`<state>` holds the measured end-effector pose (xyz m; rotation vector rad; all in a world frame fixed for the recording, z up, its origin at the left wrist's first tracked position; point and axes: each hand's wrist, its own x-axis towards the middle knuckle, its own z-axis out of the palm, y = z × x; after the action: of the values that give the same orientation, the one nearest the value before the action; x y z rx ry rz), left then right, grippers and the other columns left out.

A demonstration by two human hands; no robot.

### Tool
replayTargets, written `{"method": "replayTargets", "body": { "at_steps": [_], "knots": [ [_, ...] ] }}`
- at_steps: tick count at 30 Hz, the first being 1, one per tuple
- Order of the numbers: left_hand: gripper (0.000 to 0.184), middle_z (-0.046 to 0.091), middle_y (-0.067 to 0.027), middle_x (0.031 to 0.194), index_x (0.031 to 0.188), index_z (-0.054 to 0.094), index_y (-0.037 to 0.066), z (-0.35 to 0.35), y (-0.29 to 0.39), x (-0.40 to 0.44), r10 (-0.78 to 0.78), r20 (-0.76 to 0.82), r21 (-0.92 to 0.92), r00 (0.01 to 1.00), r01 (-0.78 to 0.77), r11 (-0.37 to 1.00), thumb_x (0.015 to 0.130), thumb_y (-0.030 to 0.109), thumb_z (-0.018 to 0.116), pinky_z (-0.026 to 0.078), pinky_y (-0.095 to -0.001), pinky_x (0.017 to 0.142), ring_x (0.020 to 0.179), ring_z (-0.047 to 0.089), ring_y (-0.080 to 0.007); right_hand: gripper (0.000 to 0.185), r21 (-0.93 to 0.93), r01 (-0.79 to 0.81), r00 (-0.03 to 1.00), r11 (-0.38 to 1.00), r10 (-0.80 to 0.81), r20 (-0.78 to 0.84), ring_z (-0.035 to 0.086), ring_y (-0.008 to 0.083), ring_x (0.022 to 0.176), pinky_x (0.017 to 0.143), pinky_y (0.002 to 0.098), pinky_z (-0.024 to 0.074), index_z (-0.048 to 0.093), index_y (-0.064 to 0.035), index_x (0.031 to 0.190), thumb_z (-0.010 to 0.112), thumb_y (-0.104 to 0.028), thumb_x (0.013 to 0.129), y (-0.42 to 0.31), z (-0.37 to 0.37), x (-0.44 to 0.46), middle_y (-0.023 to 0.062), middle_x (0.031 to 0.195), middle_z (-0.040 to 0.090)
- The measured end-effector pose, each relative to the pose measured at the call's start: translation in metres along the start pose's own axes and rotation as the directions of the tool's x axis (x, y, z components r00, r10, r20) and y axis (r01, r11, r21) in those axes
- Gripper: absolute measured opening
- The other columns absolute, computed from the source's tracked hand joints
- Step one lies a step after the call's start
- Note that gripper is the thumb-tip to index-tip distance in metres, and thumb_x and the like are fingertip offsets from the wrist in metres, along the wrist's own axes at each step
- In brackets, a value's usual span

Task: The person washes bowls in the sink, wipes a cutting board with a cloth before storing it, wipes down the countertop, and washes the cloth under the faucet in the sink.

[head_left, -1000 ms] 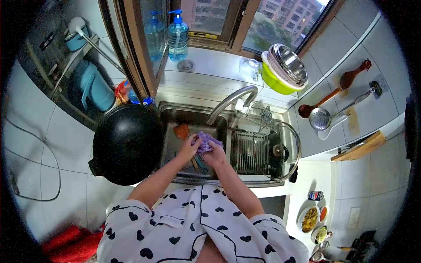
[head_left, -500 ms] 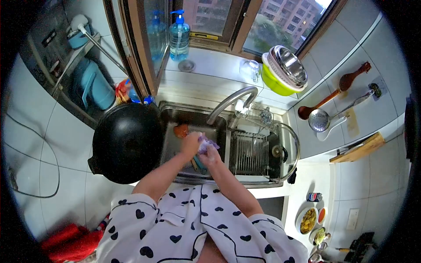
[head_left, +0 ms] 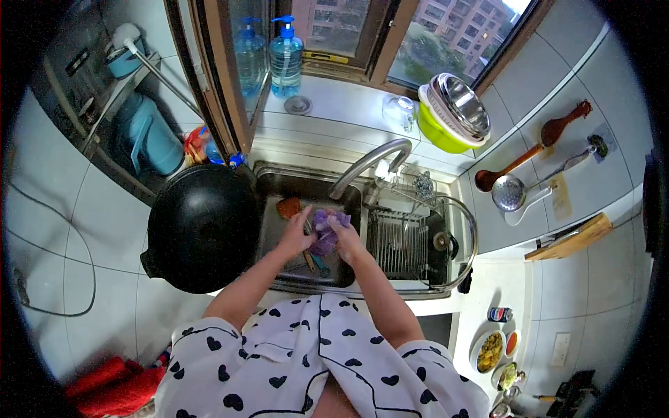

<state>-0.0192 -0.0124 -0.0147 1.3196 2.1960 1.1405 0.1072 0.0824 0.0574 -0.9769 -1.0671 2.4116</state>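
Note:
A crumpled purple cloth (head_left: 323, 240) is over the sink basin (head_left: 272, 240). My right hand (head_left: 347, 239) is closed on its right side. Just left of the cloth, my left hand (head_left: 295, 235) has its fingers apart and holds nothing; whether a fingertip touches the cloth I cannot tell. An orange-brown object (head_left: 287, 207), perhaps a scrubbing pad, lies in the basin beyond my left hand. Below the cloth, a utensil with a teal handle (head_left: 320, 265) rests on the basin floor, beside a brownish handle.
A large black wok (head_left: 202, 226) stands left of the basin. The curved faucet (head_left: 369, 164) arches over the basin's right back. A dish rack (head_left: 396, 240) sits to the right. Stacked bowls (head_left: 453, 115) and a blue pump bottle (head_left: 286, 59) stand on the sill.
My left hand has come off the cloth and moved slightly left, its fingers spreading. The cloth has opened out more, still in my right hand, which has shifted a little right.

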Motion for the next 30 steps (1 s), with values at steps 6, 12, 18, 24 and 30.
{"method": "replayTargets", "body": {
  "at_steps": [6, 12, 18, 24, 30],
  "knots": [
    [0.031, 0.058, -0.0123, 0.094, 0.103, 0.055, 0.003, -0.002, 0.029, 0.011, -0.061, 0.283, -0.452, 0.957, 0.19, 0.871, 0.078, 0.02, 0.063, 0.042, -0.037, 0.08, 0.089, 0.055, -0.0279, 0.027, -0.128, 0.224, 0.946, 0.966, -0.247, -0.209, 0.055, 0.0151, 0.076, 0.065, 0.0303, 0.0447, 0.055, -0.0033, 0.099, 0.056, -0.028, 0.088, 0.023, -0.021, 0.028, 0.0033, 0.084, 0.059],
    [0.023, 0.061, -0.017, 0.081, 0.089, 0.057, 0.004, 0.02, 0.066, 0.005, 0.077, -0.014, 0.012, 0.997, -0.077, 0.997, 0.082, 0.026, 0.054, 0.045, -0.0457, 0.06, 0.074, 0.058, -0.0355, 0.035, 0.026, 0.062, 0.937, 0.998, -0.05, -0.346, 0.052, 0.0165, 0.066, 0.055, 0.0329, 0.0422, 0.054, -0.0024, 0.094, 0.053, -0.037, 0.088, 0.044, -0.016, 0.041, 0.0044, 0.079, 0.055],
    [0.021, 0.057, -0.0157, 0.08, 0.092, 0.053, 0.006, 0.007, 0.052, 0.012, 0.019, 0.0, 0.187, 1.0, -0.019, 0.982, 0.087, 0.025, 0.047, 0.044, -0.0459, 0.063, 0.075, 0.056, -0.0372, 0.028, -0.343, 0.249, 0.932, 0.906, -0.32, -0.168, 0.053, 0.0182, 0.07, 0.057, 0.0304, 0.0433, 0.054, -0.0047, 0.098, 0.043, -0.03, 0.093, 0.08, -0.037, 0.074, 0.0081, 0.082, 0.055],
    [0.029, 0.057, -0.0094, 0.095, 0.111, 0.05, 0.005, 0.009, 0.008, 0.01, -0.26, 0.127, -0.522, 0.957, 0.288, 0.803, 0.085, 0.016, 0.054, 0.044, -0.0393, 0.073, 0.082, 0.055, -0.0221, 0.022, -0.293, 0.049, 0.995, 0.955, -0.072, -0.069, 0.055, 0.0139, 0.077, 0.068, 0.0259, 0.0454, 0.055, -0.0006, 0.102, 0.054, -0.019, 0.089, 0.016, -0.028, 0.031, 0.0075, 0.09, 0.059],
    [0.038, 0.056, -0.015, 0.097, 0.104, 0.055, 0.001, -0.018, 0.03, 0.011, 0.019, 0.22, -0.103, 0.975, 0.004, 0.995, 0.077, 0.025, 0.066, 0.044, -0.0373, 0.083, 0.089, 0.055, -0.0296, 0.042, -0.373, 0.015, 0.979, 0.928, -0.089, -0.183, 0.055, 0.0176, 0.09, 0.076, 0.0312, 0.0454, 0.045, -0.0046, 0.12, 0.06, -0.023, 0.085, 0.007, -0.038, 0.023, 0.0088, 0.102, 0.057]
  ]
}}
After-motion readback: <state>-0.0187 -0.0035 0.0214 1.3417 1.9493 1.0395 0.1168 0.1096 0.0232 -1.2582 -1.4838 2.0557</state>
